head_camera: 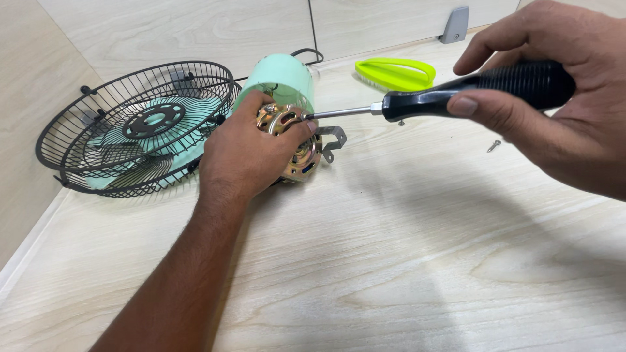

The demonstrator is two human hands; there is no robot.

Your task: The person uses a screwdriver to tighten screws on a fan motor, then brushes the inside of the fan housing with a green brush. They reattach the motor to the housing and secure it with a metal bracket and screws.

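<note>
While the left hand [244, 156] clamps the fan motor [295, 140] just left of the frame's centre, its fingers [297, 133] are curled around the brass-coloured metal body, holding it against the pale wood-grain table [404, 261]. Behind the motor, and touching it, sits a mint-green cylindrical housing [282, 79], lying on its side toward the upper middle of the frame. A small bent metal bracket [334, 138] projects from the motor's right side.

At the upper right, the right hand [554, 104] grips a screwdriver [456, 98] by its black ribbed handle, fingers closed around it with the thumb pressed along the lower side. The steel shaft runs leftward, nearly level, and its tip meets the motor's upper face beside the left thumb; the exact screw it engages appears to be hidden by the thumb.

At the upper left, a black wire fan guard [137, 124] lies on the table with mint-green blades [124, 153] inside it. A lime-green brush [394, 72] rests at the upper centre near the wall. One loose screw [493, 145] lies on the table below the right hand, apart from the motor. A grey metal bracket [455, 25] sits at the wall's base.
</note>
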